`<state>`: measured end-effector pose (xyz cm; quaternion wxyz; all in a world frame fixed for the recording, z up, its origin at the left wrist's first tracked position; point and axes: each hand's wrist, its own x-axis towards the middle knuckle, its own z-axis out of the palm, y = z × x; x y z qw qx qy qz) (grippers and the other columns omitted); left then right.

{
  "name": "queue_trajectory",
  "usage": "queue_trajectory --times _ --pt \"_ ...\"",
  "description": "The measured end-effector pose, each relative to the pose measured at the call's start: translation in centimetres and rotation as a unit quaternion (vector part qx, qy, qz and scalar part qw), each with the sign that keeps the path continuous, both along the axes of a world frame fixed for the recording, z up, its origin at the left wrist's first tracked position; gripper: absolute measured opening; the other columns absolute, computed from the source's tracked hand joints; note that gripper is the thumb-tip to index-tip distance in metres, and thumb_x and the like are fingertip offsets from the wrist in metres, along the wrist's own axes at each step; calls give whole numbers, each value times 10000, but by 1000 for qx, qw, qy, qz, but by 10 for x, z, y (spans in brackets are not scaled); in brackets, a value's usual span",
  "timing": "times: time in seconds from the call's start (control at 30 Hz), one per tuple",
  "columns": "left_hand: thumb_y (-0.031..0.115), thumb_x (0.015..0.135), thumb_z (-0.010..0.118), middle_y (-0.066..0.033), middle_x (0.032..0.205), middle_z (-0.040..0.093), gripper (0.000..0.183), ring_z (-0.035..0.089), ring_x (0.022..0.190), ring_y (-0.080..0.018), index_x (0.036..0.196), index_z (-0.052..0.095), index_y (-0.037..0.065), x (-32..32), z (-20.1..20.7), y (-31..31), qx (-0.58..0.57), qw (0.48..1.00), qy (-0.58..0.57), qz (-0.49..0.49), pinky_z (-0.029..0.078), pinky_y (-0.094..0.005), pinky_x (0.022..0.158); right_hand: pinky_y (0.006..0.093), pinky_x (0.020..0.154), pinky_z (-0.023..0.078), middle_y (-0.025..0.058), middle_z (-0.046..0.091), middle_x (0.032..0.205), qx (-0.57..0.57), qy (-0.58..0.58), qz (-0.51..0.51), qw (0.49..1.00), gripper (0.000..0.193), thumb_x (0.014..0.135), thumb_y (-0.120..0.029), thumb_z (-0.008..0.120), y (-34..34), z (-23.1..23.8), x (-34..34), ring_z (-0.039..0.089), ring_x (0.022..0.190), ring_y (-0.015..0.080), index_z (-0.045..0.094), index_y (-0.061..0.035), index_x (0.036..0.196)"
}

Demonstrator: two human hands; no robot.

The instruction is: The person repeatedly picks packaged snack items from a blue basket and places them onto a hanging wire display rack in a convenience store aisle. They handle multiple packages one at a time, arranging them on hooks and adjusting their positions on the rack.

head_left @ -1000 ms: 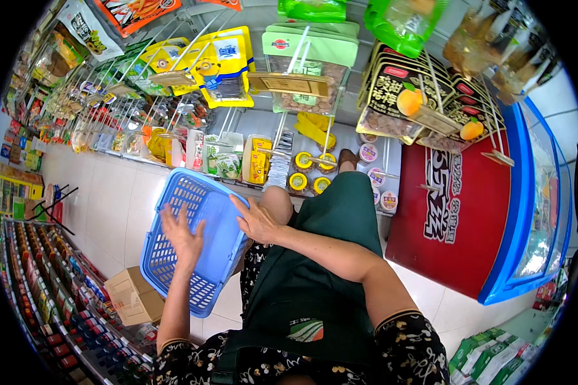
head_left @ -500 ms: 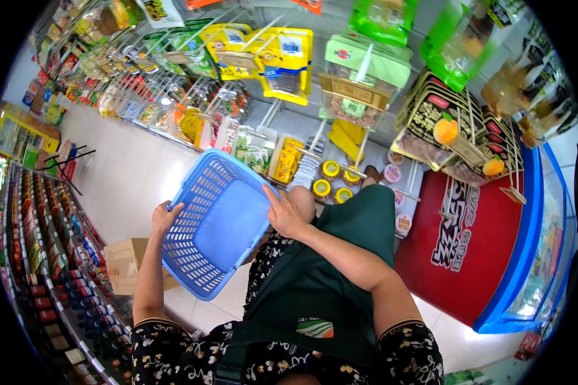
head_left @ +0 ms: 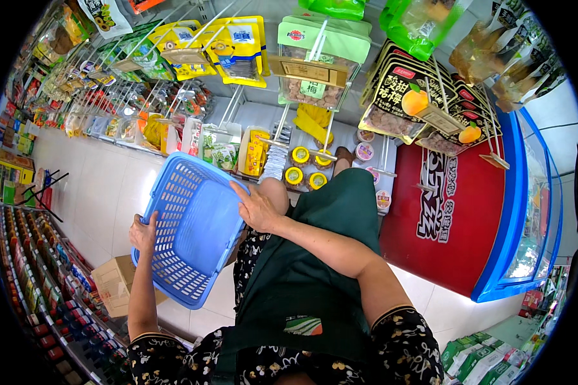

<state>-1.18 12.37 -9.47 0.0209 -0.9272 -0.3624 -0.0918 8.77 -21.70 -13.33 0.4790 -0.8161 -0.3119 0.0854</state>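
A blue plastic shopping basket [head_left: 202,212] with slotted walls is held in front of me, tilted so its bare inside faces up. My left hand [head_left: 142,233] grips its left rim, thumb on the inner side. On the opposite rim, my right hand [head_left: 255,208] is closed round the edge, its index finger lying along the top. Beyond the basket, low on the shelf, stand jars with yellow lids [head_left: 300,155] and a yellow snack packet [head_left: 255,153]. My knees, under a dark green apron [head_left: 302,276], are beside the basket.
Hanging snack bags [head_left: 237,51] on metal hooks line the wall ahead. A red and blue freezer cabinet [head_left: 449,212] stands at right. Packed shelves [head_left: 51,289] run along the left, near a cardboard box [head_left: 115,282]. Green-and-white cartons [head_left: 481,359] sit at lower right.
The view has turned, so the shelves and freezer appear shifted left. The basket and both hands sit farther left in the picture, with the grip on both rims unchanged.
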Motion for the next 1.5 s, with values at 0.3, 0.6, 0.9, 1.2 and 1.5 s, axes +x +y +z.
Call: queue_trajectory --times 0.3,0.6,0.9,1.2,1.5 --pt "592 687 629 -214 765 632 618 613 757 -380 944 607 30 2 -3 1 11 1000 4 0 472 -457 682 496 690 464 322 461 980 -6 -6 -1 1000 610 856 -175 449 3 -10 1 536 760 477 205 -143 1414" --pt "560 710 630 -221 771 629 620 607 772 -386 957 599 -8 -3 -8 6 14 1000 -10 -17 463 -469 690 503 683 459 322 465 965 4 7 4 1000 617 858 -167 437 3 -8 0 546 757 461 184 -131 1420" --pt "586 703 619 -244 869 634 688 610 828 -390 1019 601 -25 -6 2 0 -4 1000 7 -4 470 -458 745 478 697 446 286 474 944 -9 4 3 1000 622 860 -176 421 2 -1 -2 532 778 437 171 -184 1429" --pt "577 660 661 -175 668 620 565 616 672 -336 793 581 33 -3 -1 6 0 999 -35 -35 479 -416 640 482 881 408 341 451 1181 -16 -20 -2 1000 570 828 -135 448 4 -8 4 493 1016 475 287 -57 1370" --pt "585 668 646 -153 682 633 574 633 680 -290 786 597 26 -7 4 5 -22 999 -14 -22 489 -395 671 469 873 398 318 477 1138 -12 -51 1 999 677 803 -116 469 5 1 2 501 1003 450 153 20 1387"
